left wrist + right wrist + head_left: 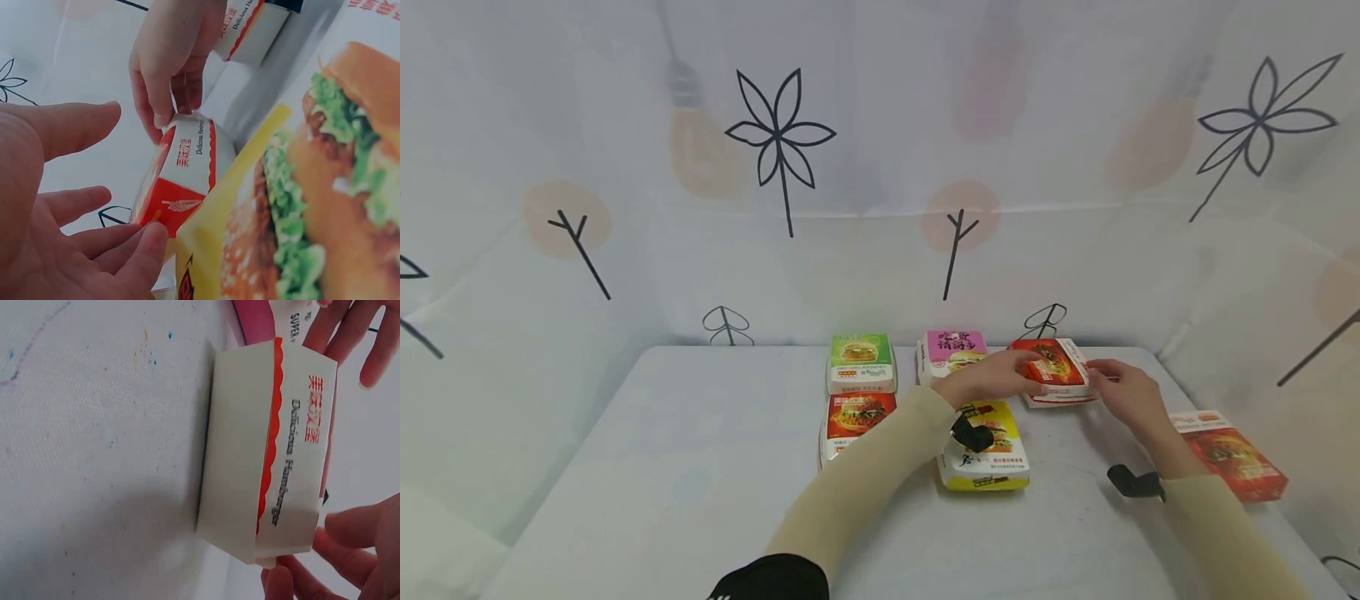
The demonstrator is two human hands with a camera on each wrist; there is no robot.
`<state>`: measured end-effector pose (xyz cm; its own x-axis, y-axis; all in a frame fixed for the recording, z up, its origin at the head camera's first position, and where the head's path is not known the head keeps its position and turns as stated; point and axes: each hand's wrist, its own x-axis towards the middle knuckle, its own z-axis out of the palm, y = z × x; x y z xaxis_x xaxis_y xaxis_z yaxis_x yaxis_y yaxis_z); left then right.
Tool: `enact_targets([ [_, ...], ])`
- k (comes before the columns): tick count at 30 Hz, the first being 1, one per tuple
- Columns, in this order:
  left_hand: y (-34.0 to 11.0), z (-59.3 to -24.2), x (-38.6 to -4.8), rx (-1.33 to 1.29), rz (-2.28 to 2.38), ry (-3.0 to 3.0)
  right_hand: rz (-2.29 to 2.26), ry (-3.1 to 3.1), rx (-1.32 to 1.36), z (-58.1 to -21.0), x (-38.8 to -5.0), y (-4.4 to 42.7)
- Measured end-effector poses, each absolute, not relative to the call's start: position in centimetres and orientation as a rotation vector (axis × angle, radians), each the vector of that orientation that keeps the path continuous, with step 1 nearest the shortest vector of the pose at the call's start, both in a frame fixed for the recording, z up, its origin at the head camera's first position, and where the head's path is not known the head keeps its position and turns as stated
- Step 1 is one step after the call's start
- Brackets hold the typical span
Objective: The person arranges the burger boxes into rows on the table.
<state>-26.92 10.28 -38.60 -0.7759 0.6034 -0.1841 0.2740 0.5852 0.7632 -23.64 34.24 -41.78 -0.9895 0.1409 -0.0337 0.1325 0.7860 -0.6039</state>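
A red and white hamburger box sits at the back right of the white table, lid down. My left hand is over its left side; in the left wrist view that hand has its fingers spread, with fingertips at the box's red end. At the opposite end my right hand holds the box by its corner. From the right wrist, the white side of the hamburger box faces me, with the right hand's fingers around its near end and the left hand's fingers by the far end.
A yellow burger box stands in front, below my left wrist. Behind it is a pink box. Left of these stand a green box and a red box. Another red box lies by the right table edge.
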Motion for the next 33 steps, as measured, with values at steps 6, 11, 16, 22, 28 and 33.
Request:
enact_targets([
  [6,10.5,-38.7,-27.1,0.688,1.011,2.423,0.983,-2.969,-0.237,-41.3,-23.5,34.2],
  [11,10.4,-38.9,-27.1,0.692,1.01,2.4,1.041,-3.038,-0.266,-40.8,-23.9,34.8],
  [16,10.6,-39.0,-27.1,0.658,1.063,2.378,1.044,-3.099,-0.075,-40.5,-24.5,35.5],
  [22,10.6,-39.1,-27.1,0.624,1.111,2.406,1.106,-3.151,0.092,-40.4,-25.3,35.7],
  [28,10.6,-39.4,-27.1,0.619,1.164,2.397,1.174,-3.169,0.13,-40.7,-25.4,35.7],
  [33,10.5,-38.7,-27.0,0.66,1.198,2.361,1.164,-3.177,0.053,-40.8,-25.7,36.1],
])
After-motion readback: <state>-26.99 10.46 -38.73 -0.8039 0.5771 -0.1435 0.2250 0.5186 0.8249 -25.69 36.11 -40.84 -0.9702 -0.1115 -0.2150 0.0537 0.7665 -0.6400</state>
